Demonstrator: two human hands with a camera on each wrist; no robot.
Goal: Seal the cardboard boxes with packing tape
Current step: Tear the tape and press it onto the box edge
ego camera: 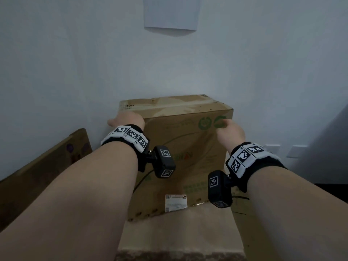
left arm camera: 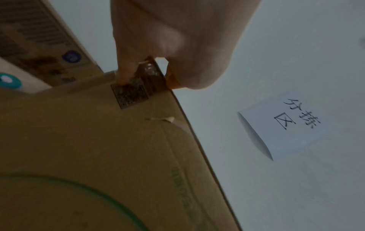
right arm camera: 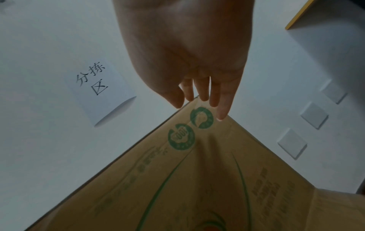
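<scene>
A tall brown cardboard box (ego camera: 178, 147) with green printing stands upright on a lower cardboard box (ego camera: 178, 228) against the white wall. Clear tape (ego camera: 169, 104) runs along its closed top. My left hand (ego camera: 128, 119) grips the box's upper left corner (left arm camera: 79, 140); the left wrist view shows the corner pinched between thumb and fingers (left arm camera: 148, 73). My right hand (ego camera: 229, 130) is held at the upper right of the front face, beside two green round logos. Its fingers (right arm camera: 199, 100) are straight, with the tips at the box's top edge (right arm camera: 197, 179). No tape roll is in view.
Another printed carton (ego camera: 47, 162) leans at the left. A white paper sign (ego camera: 170, 14) with handwriting hangs on the wall above. White wall sockets (ego camera: 295, 150) sit to the right. A white shipping label (ego camera: 176, 202) is stuck low on the box's front.
</scene>
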